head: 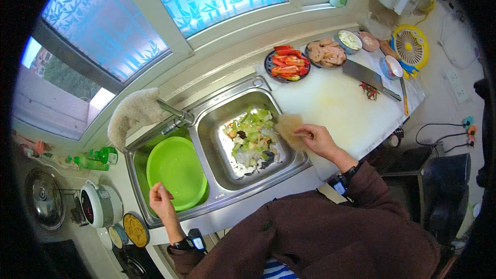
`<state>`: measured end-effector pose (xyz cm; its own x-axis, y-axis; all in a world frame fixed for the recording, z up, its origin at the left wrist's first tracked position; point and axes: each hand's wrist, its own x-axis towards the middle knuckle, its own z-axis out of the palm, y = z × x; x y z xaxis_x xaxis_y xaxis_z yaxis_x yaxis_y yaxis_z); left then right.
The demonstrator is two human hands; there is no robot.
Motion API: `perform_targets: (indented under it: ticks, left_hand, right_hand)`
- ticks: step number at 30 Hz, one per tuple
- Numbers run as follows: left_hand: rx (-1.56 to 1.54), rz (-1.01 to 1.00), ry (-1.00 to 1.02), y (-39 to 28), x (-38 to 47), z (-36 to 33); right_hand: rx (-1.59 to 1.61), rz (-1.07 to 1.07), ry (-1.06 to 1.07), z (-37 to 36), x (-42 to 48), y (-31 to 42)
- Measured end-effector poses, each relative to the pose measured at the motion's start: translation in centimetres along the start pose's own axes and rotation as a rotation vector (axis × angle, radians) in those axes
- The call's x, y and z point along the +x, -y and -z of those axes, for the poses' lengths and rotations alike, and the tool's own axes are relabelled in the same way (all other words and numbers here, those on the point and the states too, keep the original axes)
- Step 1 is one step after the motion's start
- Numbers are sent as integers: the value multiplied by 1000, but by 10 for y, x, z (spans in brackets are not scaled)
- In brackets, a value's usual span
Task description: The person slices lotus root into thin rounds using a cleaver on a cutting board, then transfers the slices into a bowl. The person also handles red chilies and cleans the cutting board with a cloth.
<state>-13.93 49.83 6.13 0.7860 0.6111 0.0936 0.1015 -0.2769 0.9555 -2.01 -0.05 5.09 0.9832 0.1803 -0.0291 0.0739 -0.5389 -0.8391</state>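
Note:
My right hand (317, 139) grips a tan cloth or scouring pad (290, 130) at the right rim of the steel sink (211, 128), beside the white cutting board (329, 104). Vegetable scraps (252, 135), mostly pale green with some dark bits, lie heaped in the right basin. Over the near edge of a green plastic basin (176, 170) in the left bowl hovers my left hand (161, 199), its fingers curled together with nothing seen in them.
On the board are a cleaver (364, 74), dried red chillies (369, 91), a small knife (404, 97), a plate of cut red peppers (287, 64) and a plate of sliced lotus root (327, 52). A cloth-draped faucet (176, 114) rises behind the sink. A rice cooker (101, 205) stands left.

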Motion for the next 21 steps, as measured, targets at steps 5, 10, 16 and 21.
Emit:
perform_targets:
  ticks: [5, 10, 16, 21]
  left_hand:
    - [25, 11, 20, -1, -22, 4]
    - [34, 92, -40, -5, -54, 17]
    - [259, 266, 57, -17, -65, 4]
    - [224, -121, 358, -52, -45, -30]
  right_hand:
    - [102, 154, -202, 13, 30, 2]
    - [-399, 200, -314, 52, 36, -19]
    - [-405, 341, -328, 37, 29, -14]
    - [-392, 365, -195, -10, 13, 2]
